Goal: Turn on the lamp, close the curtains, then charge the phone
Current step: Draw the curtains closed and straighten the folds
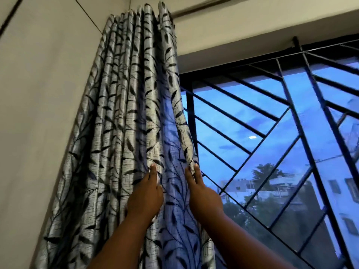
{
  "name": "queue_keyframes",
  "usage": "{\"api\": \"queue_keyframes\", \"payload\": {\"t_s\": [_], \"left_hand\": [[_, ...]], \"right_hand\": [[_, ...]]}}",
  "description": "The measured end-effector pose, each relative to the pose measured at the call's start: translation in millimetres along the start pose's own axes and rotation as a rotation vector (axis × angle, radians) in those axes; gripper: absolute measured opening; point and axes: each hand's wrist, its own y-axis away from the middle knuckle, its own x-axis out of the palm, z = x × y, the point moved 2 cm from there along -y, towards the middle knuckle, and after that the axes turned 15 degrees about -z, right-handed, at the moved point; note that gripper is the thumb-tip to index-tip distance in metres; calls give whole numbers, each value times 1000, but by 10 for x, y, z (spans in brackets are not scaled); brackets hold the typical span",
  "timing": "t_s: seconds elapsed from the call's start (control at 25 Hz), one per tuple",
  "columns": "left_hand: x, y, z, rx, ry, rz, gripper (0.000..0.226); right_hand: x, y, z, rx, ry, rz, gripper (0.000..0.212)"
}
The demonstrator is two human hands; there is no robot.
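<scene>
curtain rod [204,8] near ceiling, bunched leaf-patterned curtain [124,113] hanging

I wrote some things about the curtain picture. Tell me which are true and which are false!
1. The curtain is bunched at the left side of the window. True.
2. Both hands touch the curtain. True: the left hand and right hand are on its folds.
3. The curtain has red flowers. False: it is silvery with dark leaves.
4. The window is fully covered. False: most of it is bare, showing the black grille.
5. The sky outside is blue. True.
</scene>
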Motion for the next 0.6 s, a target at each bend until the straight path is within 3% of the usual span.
{"api": "queue_keyframes", "payload": {"t_s": [0.12, 0.24, 0.44, 0.6], "left_hand": [[154, -55, -381, -42, 57, 22, 64], [345, -107, -929, -100, 228, -80, 56], [714, -121, -2702, -201, 598, -100, 56], [1135, -95, -4392, -122, 747, -33, 64]], "right_hand": [[-165, -91, -559, 36, 84, -31, 89], [-502, -201, -1114, 74, 157, -75, 88], [-1240, -375, -2503, 64, 241, -218, 80], [-1888, -420, -3770, 40, 363, -265, 72]]}}
